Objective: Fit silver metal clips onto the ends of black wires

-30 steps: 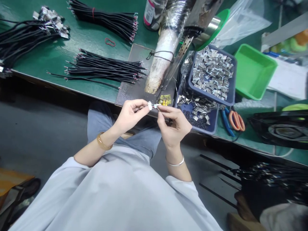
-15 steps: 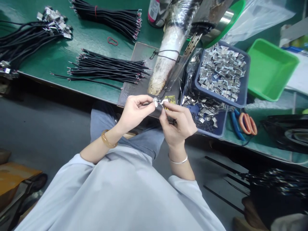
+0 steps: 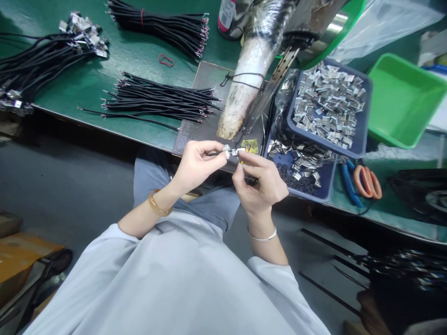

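Left hand (image 3: pixel 199 165) pinching a cable (image 3: pixel 214 153) at frame centre, connector (image 3: pixel 233 152) poking past its fingertips, right hand (image 3: pixel 260 181) curling close by, fingertips almost meeting, hold too small to tell, bottle (image 3: pixel 235 23) standing top centre, showing a pink-and-white label (image 3: pixel 226 14).

Cool, even light, apparently from overhead, brightens the green tabletop (image 3: pixel 139 58) with a pale sheen; the grey floor (image 3: pixel 84 177) sinks into deep shadow beneath the table's edge. Clear plastic wrap (image 3: pixel 268 21) and loose metal connectors (image 3: pixel 326 107) glint sharply. Towards the right edge, wide-angle distortion stretches the green tray (image 3: pixel 405 100). The small silvery part (image 3: pixel 233 152) near centre looks soft.
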Motion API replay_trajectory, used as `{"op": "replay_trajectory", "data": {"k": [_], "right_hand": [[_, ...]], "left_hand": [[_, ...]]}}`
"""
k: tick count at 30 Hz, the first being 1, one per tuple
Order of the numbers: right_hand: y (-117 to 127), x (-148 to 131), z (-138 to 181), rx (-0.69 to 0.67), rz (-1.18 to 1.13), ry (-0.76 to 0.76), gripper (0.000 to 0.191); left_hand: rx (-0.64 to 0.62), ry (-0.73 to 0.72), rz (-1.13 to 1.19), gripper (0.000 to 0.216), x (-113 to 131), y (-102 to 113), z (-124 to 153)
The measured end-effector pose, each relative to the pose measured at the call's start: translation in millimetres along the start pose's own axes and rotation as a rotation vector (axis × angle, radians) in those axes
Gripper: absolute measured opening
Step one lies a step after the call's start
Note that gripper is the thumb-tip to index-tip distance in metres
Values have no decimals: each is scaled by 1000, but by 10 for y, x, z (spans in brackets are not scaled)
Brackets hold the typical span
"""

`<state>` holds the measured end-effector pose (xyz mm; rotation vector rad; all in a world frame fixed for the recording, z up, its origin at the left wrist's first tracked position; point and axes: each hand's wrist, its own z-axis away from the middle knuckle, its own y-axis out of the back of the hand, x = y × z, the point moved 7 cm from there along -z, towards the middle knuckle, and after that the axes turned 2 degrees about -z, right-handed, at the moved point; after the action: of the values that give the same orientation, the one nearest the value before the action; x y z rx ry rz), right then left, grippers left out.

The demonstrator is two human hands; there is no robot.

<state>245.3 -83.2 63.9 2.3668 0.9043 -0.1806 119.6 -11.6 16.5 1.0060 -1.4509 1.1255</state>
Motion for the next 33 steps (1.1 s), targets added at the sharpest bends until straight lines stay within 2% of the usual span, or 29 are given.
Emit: {"op": "replay_trajectory", "data": {"k": [5, 12, 19, 26, 30, 33], "right_hand": [[-12, 50, -25, -24, -21, -162, 16], [-7, 17, -92, -30, -14, -161, 13], [-23, 82, -42, -31, -58, -262, 13], [3, 10, -124, -21, -11, -181, 14], [4, -39, -62, -59, 14, -137, 15], [38, 36, -9, -40, -22, -228, 11]], "left_hand": [[31, -54, -47, 10, 62, -35, 34], [81, -170, -140, 10, 166, -9, 30], [-11, -57, -206, 15, 112, -25, 29], [11, -136, -293, 15, 209, -2, 30], [-58, -16, -285, 16, 112, 2, 52], [-88, 16, -307, 17, 77, -16, 97]]}}
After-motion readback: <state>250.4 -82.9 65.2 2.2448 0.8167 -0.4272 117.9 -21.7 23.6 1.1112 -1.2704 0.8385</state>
